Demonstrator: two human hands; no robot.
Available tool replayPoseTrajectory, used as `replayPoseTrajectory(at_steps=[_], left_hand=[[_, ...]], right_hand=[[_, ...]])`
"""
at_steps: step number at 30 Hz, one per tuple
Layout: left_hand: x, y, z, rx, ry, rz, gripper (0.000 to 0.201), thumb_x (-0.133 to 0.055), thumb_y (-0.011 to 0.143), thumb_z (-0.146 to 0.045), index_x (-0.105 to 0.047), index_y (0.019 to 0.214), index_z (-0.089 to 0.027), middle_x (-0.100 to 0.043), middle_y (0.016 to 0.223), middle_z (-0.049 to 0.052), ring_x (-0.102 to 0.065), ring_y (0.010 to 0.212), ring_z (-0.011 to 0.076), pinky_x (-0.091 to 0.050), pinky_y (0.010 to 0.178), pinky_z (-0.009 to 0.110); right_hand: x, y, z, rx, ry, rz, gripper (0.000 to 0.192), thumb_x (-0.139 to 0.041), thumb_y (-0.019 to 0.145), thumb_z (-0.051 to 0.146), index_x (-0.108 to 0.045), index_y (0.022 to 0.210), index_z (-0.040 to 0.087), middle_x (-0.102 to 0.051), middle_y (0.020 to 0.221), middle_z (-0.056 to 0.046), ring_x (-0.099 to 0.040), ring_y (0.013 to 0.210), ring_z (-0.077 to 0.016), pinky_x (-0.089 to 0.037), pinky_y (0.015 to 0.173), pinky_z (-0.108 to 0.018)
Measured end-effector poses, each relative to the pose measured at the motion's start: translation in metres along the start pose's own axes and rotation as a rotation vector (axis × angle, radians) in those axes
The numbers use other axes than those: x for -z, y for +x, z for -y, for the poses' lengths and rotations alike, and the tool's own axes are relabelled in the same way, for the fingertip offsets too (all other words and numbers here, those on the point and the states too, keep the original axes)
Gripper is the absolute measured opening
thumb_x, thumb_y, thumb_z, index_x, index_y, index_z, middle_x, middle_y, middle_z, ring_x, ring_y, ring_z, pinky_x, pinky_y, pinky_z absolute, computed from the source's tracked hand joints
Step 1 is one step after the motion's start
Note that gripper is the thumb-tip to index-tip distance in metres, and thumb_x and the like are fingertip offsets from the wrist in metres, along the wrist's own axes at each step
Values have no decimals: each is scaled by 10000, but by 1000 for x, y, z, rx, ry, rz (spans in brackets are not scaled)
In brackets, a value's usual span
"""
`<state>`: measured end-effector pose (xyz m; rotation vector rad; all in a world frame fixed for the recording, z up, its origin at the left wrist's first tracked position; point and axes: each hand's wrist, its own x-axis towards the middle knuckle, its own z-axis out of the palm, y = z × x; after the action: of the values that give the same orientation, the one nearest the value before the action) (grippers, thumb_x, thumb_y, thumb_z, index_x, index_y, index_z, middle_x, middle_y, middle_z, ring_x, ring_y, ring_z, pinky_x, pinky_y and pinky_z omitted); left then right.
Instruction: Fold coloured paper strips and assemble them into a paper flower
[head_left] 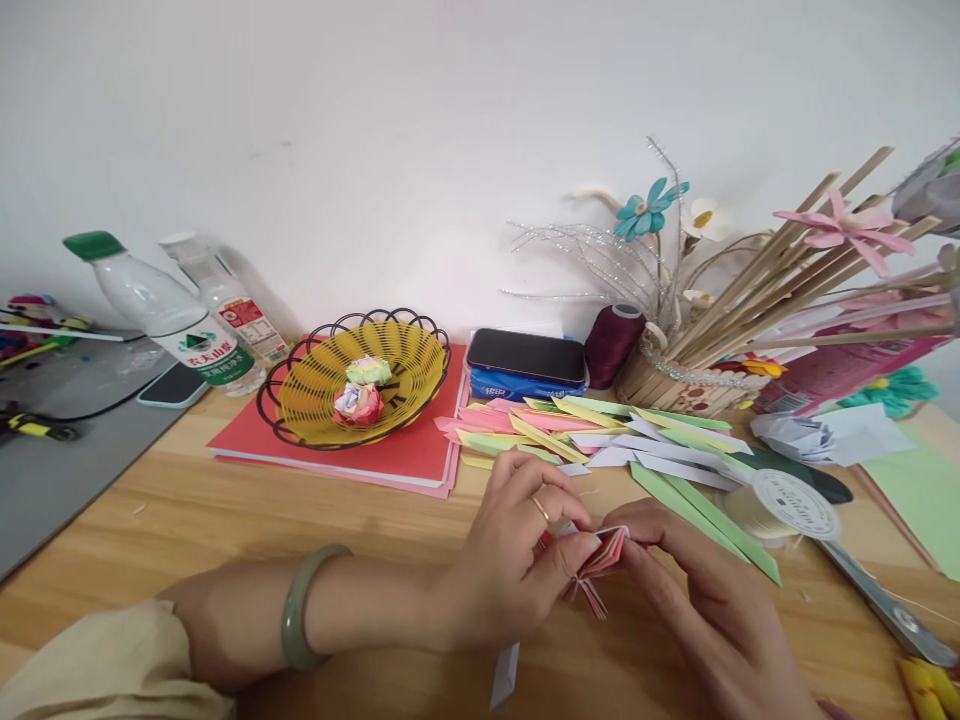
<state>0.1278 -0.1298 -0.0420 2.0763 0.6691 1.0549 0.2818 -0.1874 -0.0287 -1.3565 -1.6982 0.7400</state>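
Observation:
Over the front of the wooden table, my left hand (525,550) pinches a small bundle of folded paper (611,548) in pink, white and other colours between thumb and fingers. My right hand (697,590) grips the same bundle at its right edge with thumb and forefinger. Pleated ends fan out below my left thumb, and part of the bundle is hidden behind my fingers. A loose white paper strip (505,675) lies under my left wrist. Just beyond my hands is a pile of folded paper strips (600,435) in pink, yellow, white and green.
A yellow basket (416,365) with two paper flowers stands on red paper (412,455). Two bottles (180,310) stand left. Behind the strips are a phone (525,357) and maroon thread (613,345). Right are a stick-filled pot (675,375), a thread spool (784,505) and scissors (892,605).

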Motion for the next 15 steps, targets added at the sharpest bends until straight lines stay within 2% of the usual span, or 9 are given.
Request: replayPoseTrajectory(at_steps=[4, 15], left_hand=[[0, -2, -2, 90, -6, -3, 90, -462, 812, -195, -547, 824, -166, -520, 888, 54, -415, 917, 175, -367, 818, 332], [0, 1, -1, 146, -90, -56, 114, -475, 813, -191, -575, 764, -167, -533, 845, 52, -423, 907, 178, -366, 813, 336]], right_hand=[[1, 1, 0, -24, 13, 16, 172, -418, 868, 253, -554, 766, 232, -602, 759, 4, -580, 708, -129, -460, 639, -219], [2, 2, -1, -44, 9, -17, 144, -478, 839, 294, -590, 767, 238, -619, 799, -1, -591, 737, -142, -466, 660, -228]])
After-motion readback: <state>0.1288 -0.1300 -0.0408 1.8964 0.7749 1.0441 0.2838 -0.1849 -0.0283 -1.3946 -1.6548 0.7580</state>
